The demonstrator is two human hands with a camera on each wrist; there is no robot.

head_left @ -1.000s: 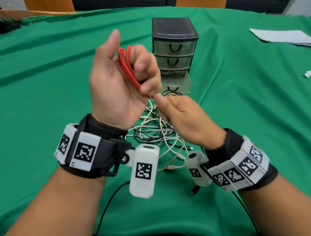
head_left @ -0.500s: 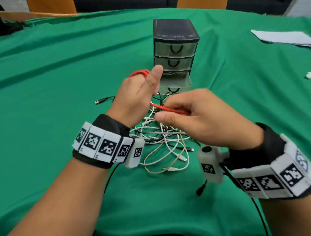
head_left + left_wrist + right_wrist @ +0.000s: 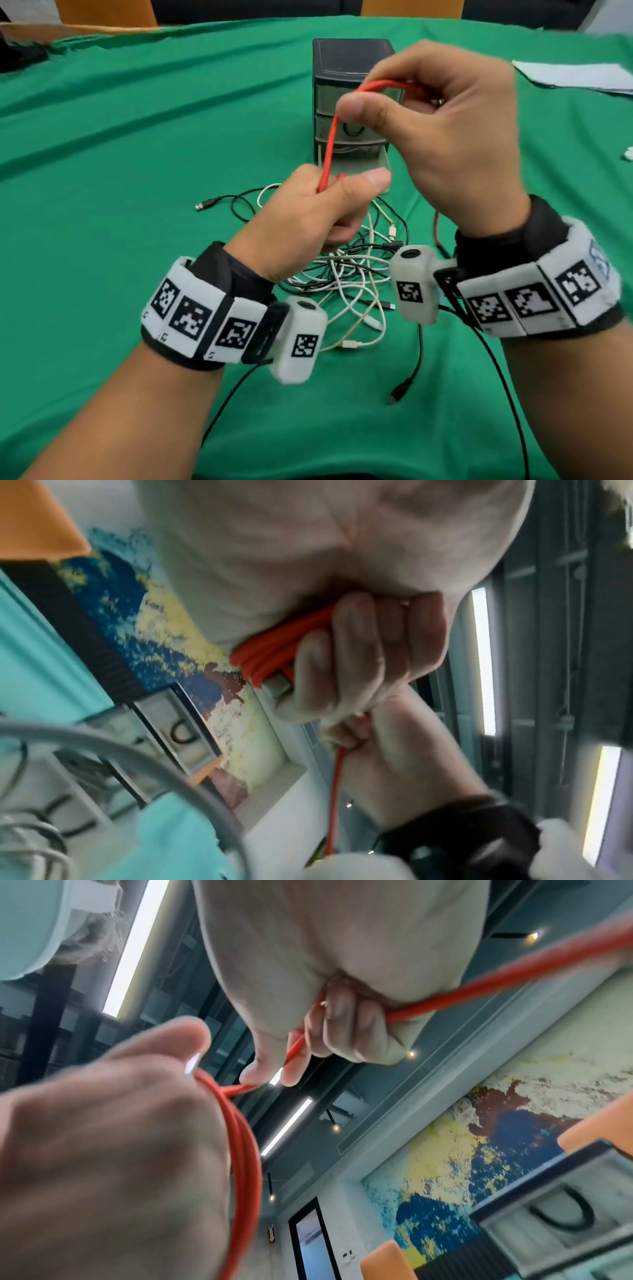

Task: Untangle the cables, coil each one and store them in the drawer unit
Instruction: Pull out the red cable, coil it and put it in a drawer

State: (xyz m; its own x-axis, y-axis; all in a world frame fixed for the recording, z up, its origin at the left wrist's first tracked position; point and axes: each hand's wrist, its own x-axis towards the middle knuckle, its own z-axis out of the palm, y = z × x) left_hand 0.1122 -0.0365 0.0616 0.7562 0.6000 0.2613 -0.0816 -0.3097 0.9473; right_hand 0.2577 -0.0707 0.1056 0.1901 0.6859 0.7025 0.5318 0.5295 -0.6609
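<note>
left hand (image 3: 308,219) just below centre of the head view, fingers curled tight round several loops of the red cable (image 3: 329,150), thumb lying flat across the top; in the left wrist view, the same loops (image 3: 274,653) bunched under the fingers (image 3: 356,653) with a metal plug end peeking out beside them. right hand (image 3: 445,137) higher, upper right of centre, thumb and forefinger pinching a single strand of the same cable, other fingers folded round it; in the right wrist view, strand (image 3: 445,999) passing through the curled fingers (image 3: 346,1031) and running off toward the upper right corner. one red length arching from the right hand down into the left fist, both hands raised above the cloth. beneath them, at centre frame, a tangled heap of white and black cables (image 3: 346,274) lying on the green tablecloth (image 3: 120,154), one black lead with a usb plug (image 3: 205,205) trailing out to the left of the heap. behind the hands, at top centre, the dark drawer unit (image 3: 342,58), partly hidden by the right hand, bottom drawer (image 3: 359,164) pulled out a little. wrist bands with black-and-white markers on both forearms. white paper (image 3: 579,75) lying at the upper right edge.
</note>
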